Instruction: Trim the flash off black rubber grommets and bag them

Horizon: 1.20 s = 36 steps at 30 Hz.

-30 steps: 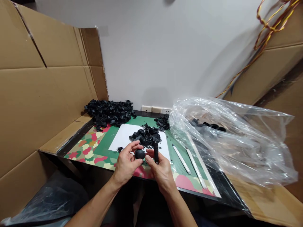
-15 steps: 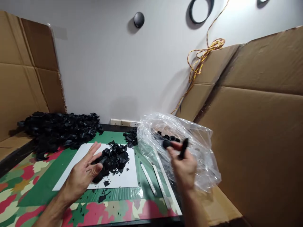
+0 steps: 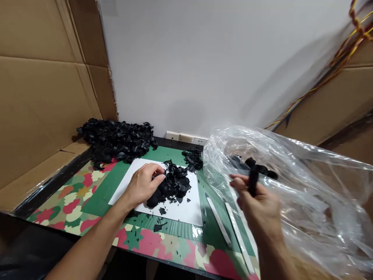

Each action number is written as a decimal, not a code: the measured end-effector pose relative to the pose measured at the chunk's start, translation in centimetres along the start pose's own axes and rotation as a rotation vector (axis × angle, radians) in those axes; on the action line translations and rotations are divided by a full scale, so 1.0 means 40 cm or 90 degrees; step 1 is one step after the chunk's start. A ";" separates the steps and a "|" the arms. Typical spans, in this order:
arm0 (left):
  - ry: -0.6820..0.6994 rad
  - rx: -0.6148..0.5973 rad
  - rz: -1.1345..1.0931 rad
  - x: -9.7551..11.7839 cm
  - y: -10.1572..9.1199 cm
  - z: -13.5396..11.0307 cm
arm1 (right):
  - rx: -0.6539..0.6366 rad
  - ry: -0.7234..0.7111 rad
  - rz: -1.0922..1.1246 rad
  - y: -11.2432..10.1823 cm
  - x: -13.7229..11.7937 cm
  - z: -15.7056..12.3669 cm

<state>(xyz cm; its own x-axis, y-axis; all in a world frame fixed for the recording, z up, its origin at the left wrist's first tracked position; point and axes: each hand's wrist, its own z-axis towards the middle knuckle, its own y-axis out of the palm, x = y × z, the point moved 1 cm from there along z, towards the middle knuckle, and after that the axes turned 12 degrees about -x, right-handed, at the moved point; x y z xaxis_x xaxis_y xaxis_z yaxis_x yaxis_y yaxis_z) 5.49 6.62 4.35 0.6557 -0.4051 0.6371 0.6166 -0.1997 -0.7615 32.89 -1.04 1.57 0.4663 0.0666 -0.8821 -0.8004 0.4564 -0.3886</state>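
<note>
My left hand [image 3: 145, 182] reaches over the left edge of a pile of black rubber pieces [image 3: 177, 182] on a white sheet [image 3: 128, 190]. Its fingers curl, with thumb and forefinger slightly apart; I see no piece held between them. My right hand [image 3: 259, 206] is closed around a short black stick-like tool [image 3: 253, 181], blurred by motion. It stands in front of the mouth of a clear plastic bag [image 3: 294, 202]. Several black round parts [image 3: 260, 168] lie inside the bag.
A large heap of black scraps [image 3: 119, 140] lies at the back left, and a smaller one [image 3: 194, 158] near the bag. Two white-handled pen-like tools [image 3: 218, 221] lie right of the sheet. Cardboard walls [image 3: 37, 97] flank the table. Power sockets [image 3: 186, 138] sit at the wall.
The view has swung left and closer. My left hand has gone from spread above the pile to curled at its edge. The round black part in my right fingers no longer shows; the black tool remains.
</note>
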 end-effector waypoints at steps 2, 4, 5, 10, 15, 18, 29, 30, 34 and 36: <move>-0.012 -0.044 0.076 0.012 0.001 0.002 | -0.098 0.042 0.034 0.059 -0.021 -0.021; -0.037 -0.082 0.146 0.014 -0.002 -0.011 | -0.161 0.060 0.047 0.100 -0.035 -0.029; -0.051 -0.101 0.172 0.011 -0.003 -0.023 | -0.175 0.062 0.053 0.114 -0.040 -0.032; -0.088 -0.166 0.221 -0.030 0.018 -0.106 | -0.235 0.084 0.106 0.162 -0.047 -0.058; -0.122 -0.055 0.067 -0.066 0.049 -0.139 | -0.353 0.085 0.157 0.239 -0.067 -0.092; -0.085 -0.003 -0.099 -0.070 0.049 -0.131 | -0.366 0.027 0.175 0.288 -0.092 -0.095; -0.150 0.127 -0.678 -0.066 0.064 -0.109 | -0.300 0.007 0.284 0.378 -0.123 -0.080; -0.153 0.141 -0.680 -0.066 0.065 -0.108 | -0.301 0.002 0.285 0.377 -0.124 -0.081; -0.128 0.142 -0.609 -0.059 0.070 -0.109 | -0.292 -0.076 0.246 0.376 -0.133 -0.081; -0.106 0.152 -0.548 -0.053 0.073 -0.113 | -0.277 -0.140 0.193 0.380 -0.135 -0.082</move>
<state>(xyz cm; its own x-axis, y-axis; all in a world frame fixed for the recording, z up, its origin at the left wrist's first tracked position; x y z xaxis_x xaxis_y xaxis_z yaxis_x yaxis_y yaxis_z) 3.93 2.86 0.22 -0.0301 -0.0634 0.9975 0.9842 -0.1763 0.0184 16.96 2.63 -0.45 0.2227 0.3419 -0.9130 -0.9700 -0.0157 -0.2424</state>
